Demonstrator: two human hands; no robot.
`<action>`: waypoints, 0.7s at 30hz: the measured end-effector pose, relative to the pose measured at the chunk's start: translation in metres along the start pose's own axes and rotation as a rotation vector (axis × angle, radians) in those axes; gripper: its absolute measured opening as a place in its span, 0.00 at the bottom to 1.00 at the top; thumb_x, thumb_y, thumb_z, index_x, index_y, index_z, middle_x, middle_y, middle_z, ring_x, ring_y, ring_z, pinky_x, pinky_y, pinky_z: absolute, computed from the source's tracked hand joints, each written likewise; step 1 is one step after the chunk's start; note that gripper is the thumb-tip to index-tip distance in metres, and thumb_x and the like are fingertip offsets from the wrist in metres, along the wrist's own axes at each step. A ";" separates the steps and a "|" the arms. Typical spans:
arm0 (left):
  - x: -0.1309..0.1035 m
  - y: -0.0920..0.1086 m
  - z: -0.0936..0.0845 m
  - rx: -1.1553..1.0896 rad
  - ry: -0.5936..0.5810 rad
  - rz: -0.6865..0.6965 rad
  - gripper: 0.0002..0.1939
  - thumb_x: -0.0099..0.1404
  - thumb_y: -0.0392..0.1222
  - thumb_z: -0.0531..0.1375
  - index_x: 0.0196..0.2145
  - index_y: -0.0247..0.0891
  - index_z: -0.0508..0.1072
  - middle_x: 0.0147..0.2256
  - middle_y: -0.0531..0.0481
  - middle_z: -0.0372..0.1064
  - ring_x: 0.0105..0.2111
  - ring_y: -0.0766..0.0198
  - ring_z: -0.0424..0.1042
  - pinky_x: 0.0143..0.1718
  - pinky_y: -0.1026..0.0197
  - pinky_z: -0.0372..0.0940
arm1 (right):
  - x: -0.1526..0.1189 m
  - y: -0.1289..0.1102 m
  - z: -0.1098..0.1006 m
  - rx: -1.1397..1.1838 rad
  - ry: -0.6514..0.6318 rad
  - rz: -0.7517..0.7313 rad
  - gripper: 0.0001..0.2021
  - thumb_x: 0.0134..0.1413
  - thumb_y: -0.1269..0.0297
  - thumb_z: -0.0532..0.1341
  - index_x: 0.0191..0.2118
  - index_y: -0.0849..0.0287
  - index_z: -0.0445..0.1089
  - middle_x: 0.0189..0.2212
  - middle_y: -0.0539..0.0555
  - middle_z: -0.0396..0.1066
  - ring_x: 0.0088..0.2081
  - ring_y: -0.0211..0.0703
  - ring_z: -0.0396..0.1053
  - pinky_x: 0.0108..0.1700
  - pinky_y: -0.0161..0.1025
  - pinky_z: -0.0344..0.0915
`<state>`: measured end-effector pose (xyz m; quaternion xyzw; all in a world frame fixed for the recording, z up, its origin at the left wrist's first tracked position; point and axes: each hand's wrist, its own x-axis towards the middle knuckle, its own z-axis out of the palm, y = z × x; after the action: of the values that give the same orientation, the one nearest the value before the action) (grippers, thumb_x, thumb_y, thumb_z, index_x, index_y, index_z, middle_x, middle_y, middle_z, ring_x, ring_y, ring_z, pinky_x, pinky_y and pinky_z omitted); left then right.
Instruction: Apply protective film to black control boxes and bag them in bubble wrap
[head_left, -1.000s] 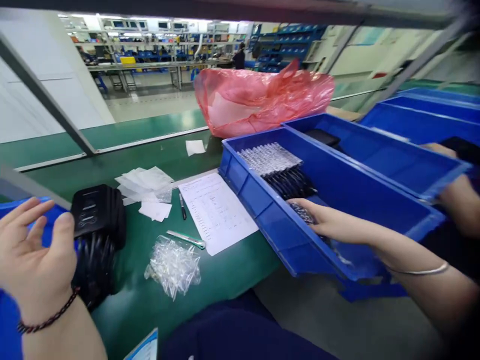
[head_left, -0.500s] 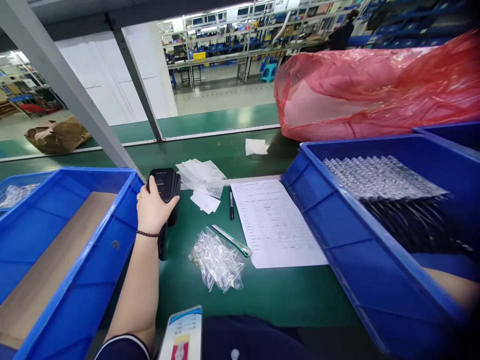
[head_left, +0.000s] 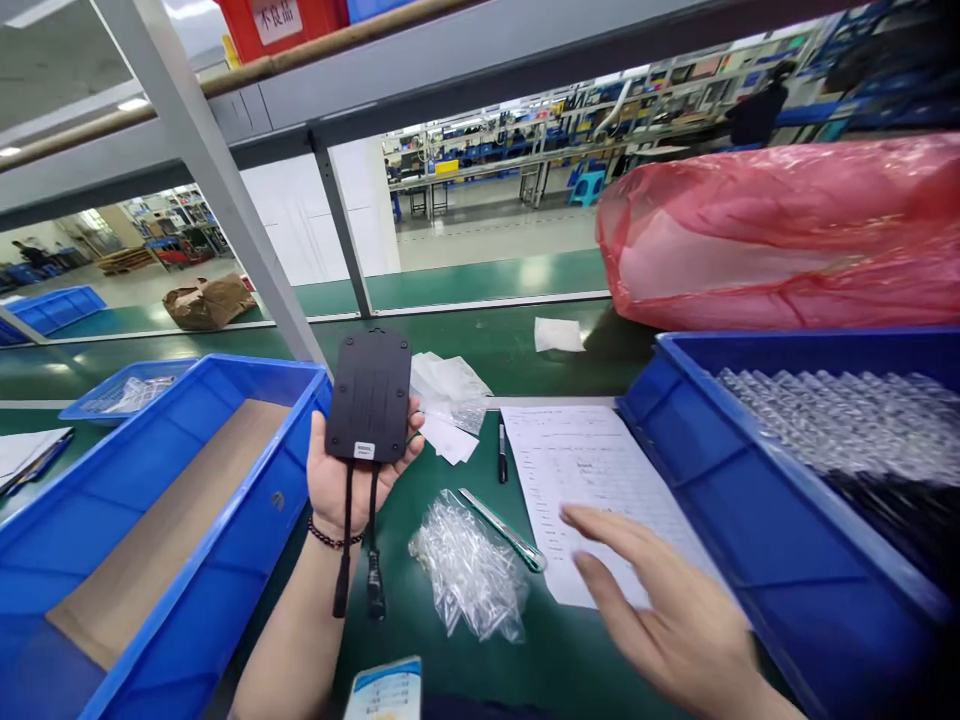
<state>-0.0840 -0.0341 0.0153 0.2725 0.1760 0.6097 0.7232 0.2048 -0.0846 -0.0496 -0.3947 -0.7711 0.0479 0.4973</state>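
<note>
Palm up, my left hand [head_left: 341, 485] holds a flat black device [head_left: 371, 395] with screws at its edges and a small white label. Two short black cables [head_left: 375, 570] hang from its lower edge over my wrist. My right hand [head_left: 667, 610], slightly blurred, hovers above the lower part of a printed sheet [head_left: 585, 460] with thumb and fingers apart and nothing between them. Between the hands lie a pile of clear plastic bags [head_left: 472, 570], a green-edged cutter [head_left: 502, 530] and a black marker [head_left: 502, 453].
A blue bin [head_left: 187, 590] with cardboard inside stands at left. The right blue bin [head_left: 675, 470] holds bubble-wrapped and black items. White packets [head_left: 450, 390] lie behind the marker. A red plastic bag [head_left: 780, 240] sits at back right; a metal post [head_left: 225, 200] rises at left.
My left hand has turned palm up and lifted the black device off the table. My right hand has come out from the right bin to above the sheet. The view has tilted upward.
</note>
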 end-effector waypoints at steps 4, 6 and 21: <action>-0.001 -0.026 -0.007 -0.098 -0.027 -0.080 0.43 0.67 0.68 0.39 0.63 0.29 0.59 0.58 0.31 0.62 0.58 0.47 0.64 0.58 0.48 0.60 | 0.025 0.007 0.032 0.012 -0.026 -0.047 0.21 0.60 0.72 0.58 0.59 0.56 0.62 0.49 0.60 0.72 0.50 0.49 0.72 0.46 0.46 0.75; -0.001 -0.034 -0.008 -0.119 -0.044 -0.119 0.44 0.67 0.68 0.39 0.63 0.27 0.58 0.60 0.31 0.60 0.59 0.47 0.62 0.60 0.48 0.57 | 0.035 0.004 0.041 0.026 -0.047 -0.033 0.22 0.62 0.69 0.56 0.62 0.56 0.59 0.55 0.62 0.67 0.55 0.51 0.67 0.51 0.49 0.73; -0.016 -0.065 -0.006 -0.110 0.150 -0.244 0.38 0.68 0.62 0.45 0.63 0.29 0.58 0.56 0.34 0.65 0.55 0.47 0.67 0.55 0.50 0.62 | 0.116 0.045 0.064 -0.232 -0.145 0.003 0.33 0.66 0.47 0.42 0.68 0.66 0.48 0.68 0.65 0.44 0.70 0.59 0.34 0.66 0.64 0.42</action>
<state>-0.0392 -0.0562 -0.0301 0.1626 0.2276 0.5449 0.7905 0.1560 0.0429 -0.0186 -0.4460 -0.8050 -0.0125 0.3911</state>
